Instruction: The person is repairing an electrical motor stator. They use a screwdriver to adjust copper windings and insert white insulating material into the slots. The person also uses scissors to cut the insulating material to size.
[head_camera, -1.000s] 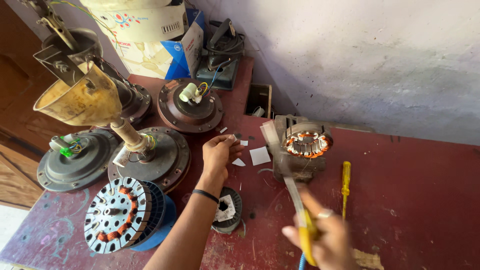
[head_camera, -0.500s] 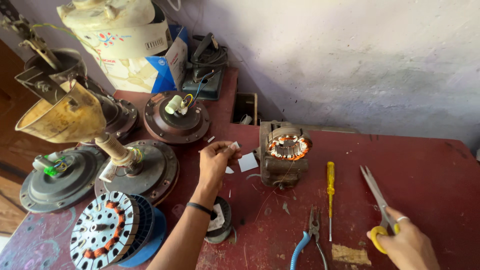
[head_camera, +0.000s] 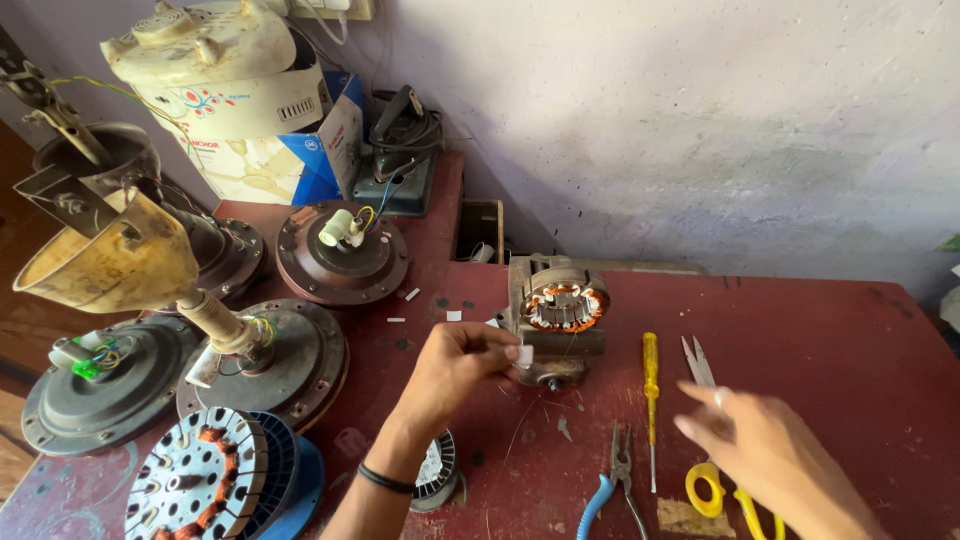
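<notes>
My left hand pinches a small white paper piece between thumb and fingers, right beside the front of a small motor stator with copper windings. My right hand is blurred, its fingers spread and empty. It hovers over yellow-handled scissors that lie on the red table, and it hides part of their handles.
A yellow screwdriver and blue-handled pliers lie between my hands. Several ceiling fan motors and a wound stator on a blue spool crowd the left side. Boxes, a white appliance and a black device stand at the back. Paper scraps are scattered about.
My right hand carried the scissors to the right, laid them on the table and let go. My left hand brought the white piece close to the small motor.
</notes>
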